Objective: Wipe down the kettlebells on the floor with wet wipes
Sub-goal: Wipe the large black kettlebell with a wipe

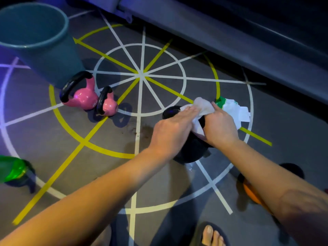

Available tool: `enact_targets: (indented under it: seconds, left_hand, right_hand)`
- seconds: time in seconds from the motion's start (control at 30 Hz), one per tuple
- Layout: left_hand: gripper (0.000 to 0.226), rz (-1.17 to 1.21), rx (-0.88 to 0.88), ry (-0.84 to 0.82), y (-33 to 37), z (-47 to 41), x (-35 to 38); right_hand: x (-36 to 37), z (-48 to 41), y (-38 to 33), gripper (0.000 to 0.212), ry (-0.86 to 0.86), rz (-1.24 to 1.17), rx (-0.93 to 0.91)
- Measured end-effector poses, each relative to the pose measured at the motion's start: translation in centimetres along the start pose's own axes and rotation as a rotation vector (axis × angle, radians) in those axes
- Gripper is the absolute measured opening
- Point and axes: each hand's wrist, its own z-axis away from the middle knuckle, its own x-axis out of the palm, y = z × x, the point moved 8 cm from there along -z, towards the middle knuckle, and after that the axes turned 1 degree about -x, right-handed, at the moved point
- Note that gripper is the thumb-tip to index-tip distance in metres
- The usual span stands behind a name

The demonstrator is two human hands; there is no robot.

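A black kettlebell point(190, 150) stands on the floor at centre right, largely covered by my hands. A white wet wipe point(202, 107) is draped over its handle. My left hand point(174, 126) lies flat on the wipe and the handle. My right hand point(220, 125) grips the wipe against the handle's right side. Behind my right hand lies a green and white wipe pack point(232, 109). Two pink kettlebells, a larger one point(79, 93) and a smaller one point(107, 103), stand side by side at the left.
A teal bucket point(35, 38) stands at the back left, next to the pink kettlebells. A green kettlebell point(14, 170) sits at the left edge, an orange one point(252, 190) under my right forearm. My sandalled foot point(211, 235) is at the bottom. A dark equipment frame point(230, 32) runs along the back.
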Motion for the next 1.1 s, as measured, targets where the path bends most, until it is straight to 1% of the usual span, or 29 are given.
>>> enact_targets:
  seconds: [0.03, 0.07, 0.1, 0.17, 0.2, 0.23, 0.3, 0.37, 0.43, 0.5, 0.57, 0.6, 0.67, 0.7, 0.73, 0.77, 0.8, 0.87, 0.9, 0.93, 1.0, 1.03, 1.1]
  left_hand:
    - [0.045, -0.056, 0.070, -0.006, -0.4, 0.4, 0.1]
    - [0.045, -0.103, 0.084, -0.017, -1.3, 0.8, 0.0]
    - [0.045, -0.157, 0.037, -0.030, -2.6, 1.0, -0.5]
    - [0.038, -0.265, -0.197, -0.134, -6.2, 1.2, -0.9]
    - [0.030, -0.278, -0.322, -0.208, -8.0, 1.5, -0.8]
    - [0.022, -0.246, -0.404, -0.255, -9.1, 1.8, -0.7]
    - [0.014, -0.147, -0.460, -0.254, -9.8, 1.9, -0.9]
    - [0.013, -0.072, -0.487, -0.198, -9.3, 2.0, -1.3]
    - [0.017, 0.004, -0.524, -0.098, -8.1, 2.2, -2.3]
    - [0.022, 0.060, -0.516, 0.006, -6.3, 2.0, -3.5]
    - [0.019, 0.140, -0.428, 0.043, -3.9, 1.2, -4.3]
    - [0.016, 0.215, -0.374, 0.024, -2.6, 0.8, -4.4]
    - [0.016, 0.408, -0.295, -0.097, -0.4, 0.4, -3.6]
    - [0.016, 0.518, -0.301, -0.186, 0.3, 0.4, -2.8]
    - [0.016, 0.627, -0.341, -0.270, 0.7, 0.7, -1.9]
    - [0.018, 0.715, -0.396, -0.333, 0.8, 1.3, -1.0]
    - [0.021, 0.771, -0.449, -0.377, 0.9, 1.9, -0.2]
    - [0.026, 0.790, -0.522, -0.459, 0.8, 3.1, 1.1]
    - [0.027, 0.782, -0.541, -0.506, 0.9, 3.6, 1.6]
    - [0.028, 0.771, -0.552, -0.554, 1.0, 4.0, 1.9]
    - [0.027, 0.755, -0.567, -0.631, 1.2, 4.4, 2.3]
    - [0.026, 0.760, -0.580, -0.660, 1.2, 4.5, 2.4]
    - [0.023, 0.836, -0.629, -0.686, 1.1, 4.9, 2.2]
  right_hand:
    - [-0.1, -0.1, -0.2, 0.062, 0.009, -0.039, -0.031]
    - [-0.2, -0.1, -0.3, 0.077, 0.009, -0.090, -0.048]
    - [-0.5, 0.1, -0.1, 0.091, -0.001, -0.158, -0.031]
    - [-1.4, 1.0, 0.6, 0.112, 0.008, -0.291, 0.046]
    - [-2.0, 1.8, 0.8, 0.117, 0.016, -0.340, 0.067]
    - [-2.3, 2.6, 0.9, 0.119, 0.021, -0.388, 0.076]
    - [-2.6, 3.9, 0.9, 0.118, 0.036, -0.486, 0.070]
    - [-2.2, 4.5, 1.3, 0.118, 0.056, -0.554, 0.102]
    - [-1.7, 4.7, 1.2, 0.113, 0.087, -0.592, 0.137]
    - [-1.6, 4.8, 0.9, 0.103, 0.131, -0.633, 0.165]
    - [-2.0, 5.2, 0.4, 0.087, 0.198, -0.674, 0.125]
    - [-2.3, 5.6, 0.0, 0.079, 0.241, -0.675, 0.082]
    - [-3.0, 6.9, -0.2, 0.058, 0.324, -0.689, 0.048]
    - [-3.3, 7.6, 0.0, 0.045, 0.344, -0.735, 0.086]
    - [-3.3, 8.4, 0.4, 0.035, 0.327, -0.812, 0.154]
    - [-2.9, 9.1, 0.7, 0.034, 0.270, -0.942, 0.233]
    - [-2.0, 9.8, 1.0, 0.041, 0.186, -1.134, 0.316]
    - [-0.2, 11.1, 1.0, 0.057, -0.020, -1.531, 0.462]
    - [0.2, 11.6, 0.8, 0.059, -0.086, -1.620, 0.487]
    - [0.5, 12.0, 0.9, 0.053, -0.103, -1.606, 0.464]
    - [0.7, 12.6, 1.2, 0.028, -0.035, -1.493, 0.426]
    - [0.9, 12.8, 1.5, 0.017, 0.007, -1.482, 0.443]
    - [1.3, 13.0, 1.6, 0.009, 0.024, -1.477, 0.466]
